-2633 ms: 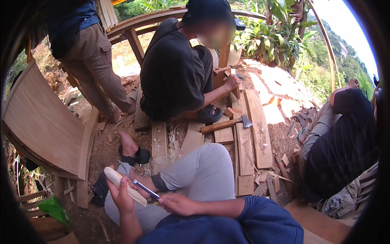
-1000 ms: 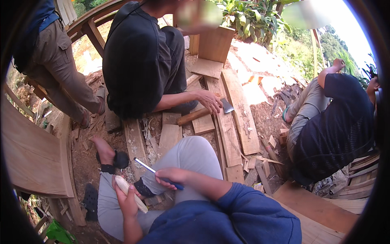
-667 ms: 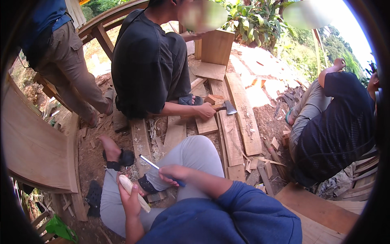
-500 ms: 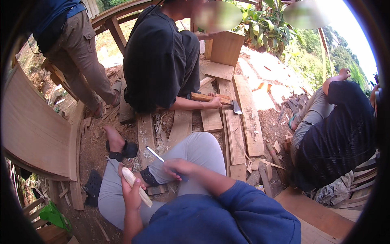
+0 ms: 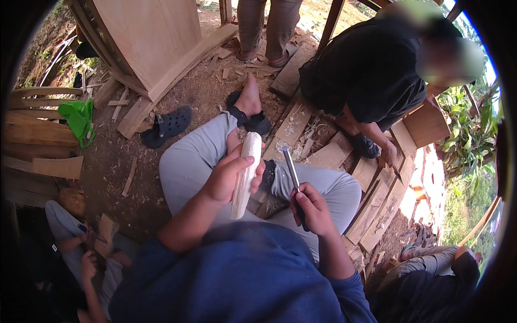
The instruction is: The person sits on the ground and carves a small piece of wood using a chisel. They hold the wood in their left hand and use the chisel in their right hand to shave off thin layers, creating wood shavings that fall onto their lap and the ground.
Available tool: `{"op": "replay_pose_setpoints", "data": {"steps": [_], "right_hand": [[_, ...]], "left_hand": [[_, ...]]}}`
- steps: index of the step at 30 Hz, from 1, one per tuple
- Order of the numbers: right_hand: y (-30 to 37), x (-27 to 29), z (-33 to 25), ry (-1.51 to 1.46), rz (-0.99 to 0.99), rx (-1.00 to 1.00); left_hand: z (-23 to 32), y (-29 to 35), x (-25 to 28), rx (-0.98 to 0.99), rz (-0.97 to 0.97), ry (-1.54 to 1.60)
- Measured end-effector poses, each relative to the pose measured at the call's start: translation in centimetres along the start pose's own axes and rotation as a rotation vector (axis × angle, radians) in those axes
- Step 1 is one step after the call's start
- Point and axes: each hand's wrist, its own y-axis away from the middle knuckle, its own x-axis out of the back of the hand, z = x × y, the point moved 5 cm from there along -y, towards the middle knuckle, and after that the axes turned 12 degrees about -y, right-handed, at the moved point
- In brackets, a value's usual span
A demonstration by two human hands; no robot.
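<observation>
The left hand (image 5: 229,175) is wrapped around a pale wooden piece (image 5: 247,172), thumb across the near face, fingertips showing past its right edge; both rounded ends stand clear of the grip. Just to the right, apart from the wood, the right hand (image 5: 312,207) is closed in a fist on the dark handle of a chisel (image 5: 291,167), its steel blade pointing away beyond the knuckles.

The wood looks light, stiff and dry, with shallow facets that should keep it from slipping; its middle is the sound place to hold, fingers off the ends. The chisel is probably heavier for its size, rigid and sharp at the tip, so the handle is the only safe hold.

Below both hands are grey trousers (image 5: 186,167). Beyond the left fingers, to the left, lies a dark clog (image 5: 175,124); farther left is a green bag (image 5: 79,121). Beyond the right fingers, a co-worker's hand (image 5: 388,156) reaches low over planks (image 5: 293,121). Farthest ahead are a standing person's legs (image 5: 269,27).
</observation>
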Motion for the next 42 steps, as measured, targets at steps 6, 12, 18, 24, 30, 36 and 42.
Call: {"op": "replay_pose_setpoints", "data": {"steps": [6,12,18,24,30,36,42], "right_hand": [[0.8,-0.1,-3.8,0.202,0.022,0.090],[0.4,-1.2,-3.6,0.108,0.034,0.071],[-0.9,-2.7,-4.0,0.101,0.088,0.081],[-2.1,-3.3,-3.9,0.087,0.164,0.058],[-2.8,-4.3,-2.7,0.133,-0.018,-0.148],[-2.1,-3.5,-1.3,-0.133,0.077,-0.131],[-1.8,-3.6,-0.7,-0.379,0.098,-0.009]], "left_hand": [[-0.4,1.2,1.0,0.008,-0.122,-0.021],[-1.5,1.2,1.3,0.034,-0.193,0.064],[-1.4,2.3,1.5,0.045,-0.202,-0.126],[-1.7,3.2,0.9,0.234,-0.354,-0.234],[-3.3,4.0,0.7,0.353,-0.580,-0.271],[-2.4,4.5,1.0,0.337,-0.635,0.227],[-1.7,3.5,2.1,0.290,-0.737,0.648]]}}
